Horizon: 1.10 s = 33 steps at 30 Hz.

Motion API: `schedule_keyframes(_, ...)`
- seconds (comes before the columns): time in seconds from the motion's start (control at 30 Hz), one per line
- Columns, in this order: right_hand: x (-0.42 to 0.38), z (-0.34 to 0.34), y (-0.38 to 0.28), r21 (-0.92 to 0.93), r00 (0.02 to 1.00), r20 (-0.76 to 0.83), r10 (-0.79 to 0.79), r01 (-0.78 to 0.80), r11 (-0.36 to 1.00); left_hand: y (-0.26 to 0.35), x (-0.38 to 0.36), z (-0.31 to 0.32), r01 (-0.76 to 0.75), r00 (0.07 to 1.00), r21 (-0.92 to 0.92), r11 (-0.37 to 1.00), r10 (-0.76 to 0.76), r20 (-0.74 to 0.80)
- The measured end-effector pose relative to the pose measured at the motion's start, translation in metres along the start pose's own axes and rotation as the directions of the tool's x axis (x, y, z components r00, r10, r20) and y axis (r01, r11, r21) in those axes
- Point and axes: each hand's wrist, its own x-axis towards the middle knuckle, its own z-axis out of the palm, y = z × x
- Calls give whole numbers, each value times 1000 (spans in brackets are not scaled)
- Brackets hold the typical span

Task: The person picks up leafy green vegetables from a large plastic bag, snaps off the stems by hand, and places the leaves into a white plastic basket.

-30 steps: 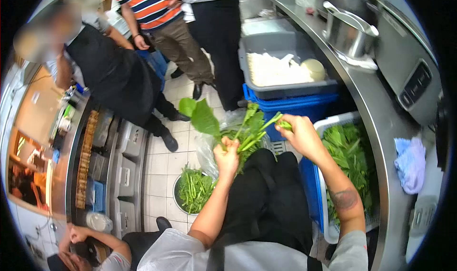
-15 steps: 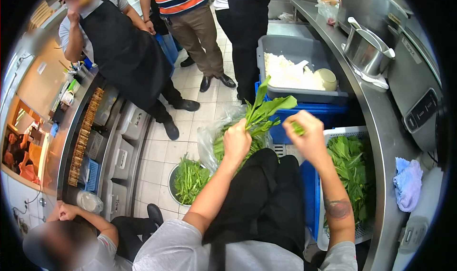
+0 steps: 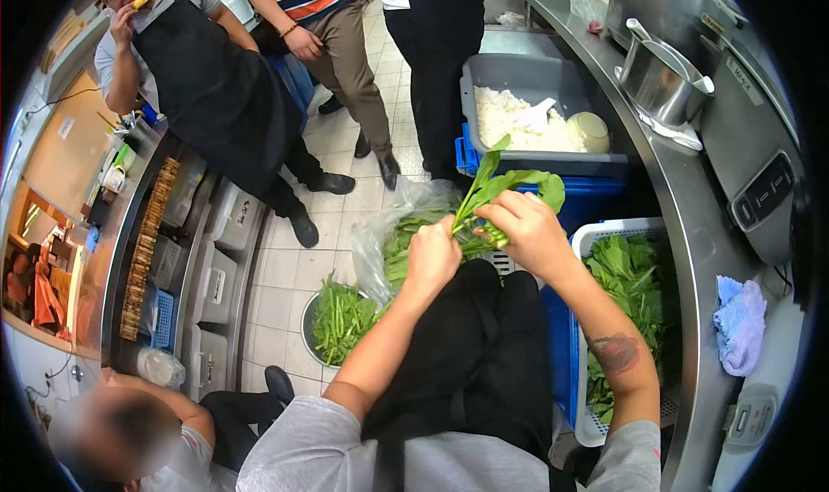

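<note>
My left hand (image 3: 433,252) is closed round the stems of a leafy green (image 3: 496,181), whose leaves stand up above it. My right hand (image 3: 528,231) is at the same green, fingers closed on its stem, with short cut-looking stem pieces under the fingers. Below my hands lies a clear plastic bag (image 3: 370,254) filled with more greens. A round metal bowl (image 3: 307,326) of green stems is on the floor to the left. On the right, a white basket (image 3: 591,432) holds loose green leaves.
A grey tub (image 3: 471,103) with white food and a scoop sits ahead. The steel counter (image 3: 643,164) on the right carries a metal pot (image 3: 661,82) and a blue cloth (image 3: 739,326). Several people stand ahead; another person sits at lower left. Shelves with bins line the left.
My right hand has moved left and in to the green beside my left hand. The person in the striped shirt has shifted, with one foot farther back.
</note>
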Motion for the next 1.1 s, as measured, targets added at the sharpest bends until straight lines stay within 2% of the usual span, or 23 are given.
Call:
schedule_keyframes(0.13,-11,26,-6,-87,999,-30,29,-32,996,11,-4,2,15,999,-60,998,-17,-34)
schedule_keyframes(0.23,-10,40,-17,110,987,-109,114,-102,989,1,-6,7,94,995,-78,993,-96,-27)
schedule_keyframes(0.27,-10,48,-25,238,972,-155,179,-139,961,-5,-6,7,72,996,-99,992,-76,-39)
schedule_keyframes(0.3,-8,49,-34,365,956,-111,270,-214,906,-14,-7,6,50,997,-121,991,-56,-49)
schedule_keyframes(0.33,-11,54,-39,363,953,-8,303,-280,889,-24,-8,6,26,998,-142,990,-35,-58)
schedule_keyframes(0.37,-15,59,-43,354,937,96,335,-346,869,-36,-6,3,191,981,-106,976,-192,3)
schedule_keyframes(0.4,-18,67,-47,235,919,186,348,-385,893,-70,-3,18,184,974,-17,983,-185,-134)
schedule_keyframes(0.43,-22,81,-49,160,906,245,346,-390,907,-84,-5,7,269,952,74,960,-253,-172)
schedule_keyframes(0.47,-25,96,-52,136,912,268,310,-354,925,-95,-9,-7,347,917,135,928,-305,-256)
schedule_keyframes(0.5,-26,113,-57,114,918,291,271,-314,942,-112,-12,-21,425,894,156,892,-385,-231)
schedule_keyframes(0.53,-27,139,-64,133,930,290,226,-273,953,-128,-17,-32,474,863,176,863,-416,-288)
schedule_keyframes(0.63,-14,213,-97,291,960,266,88,-167,942,-150,-39,-68,508,841,282,814,-398,-366)
schedule_keyframes(0.77,4,272,-137,299,954,270,135,-216,929,-173,-69,-99,569,814,365,737,-441,-378)
schedule_keyframes(0.83,15,264,-144,284,947,281,155,-236,929,-180,-78,-105,586,810,407,701,-482,-334)
schedule_keyframes(0.87,18,250,-142,321,963,240,122,-197,927,-182,-81,-103,580,814,411,703,-500,-294)
schedule_keyframes(0.97,32,205,-121,350,1000,-2,-11,11,937,-173,-80,-85,511,855,408,756,-498,-148)
schedule_keyframes(1.07,29,189,-87,120,982,87,-167,156,980,-138,-69,-62,393,910,370,842,-415,-21)
schedule_keyframes(1.1,27,180,-76,62,978,120,-170,163,985,-127,-64,-56,351,928,352,868,-373,-5)
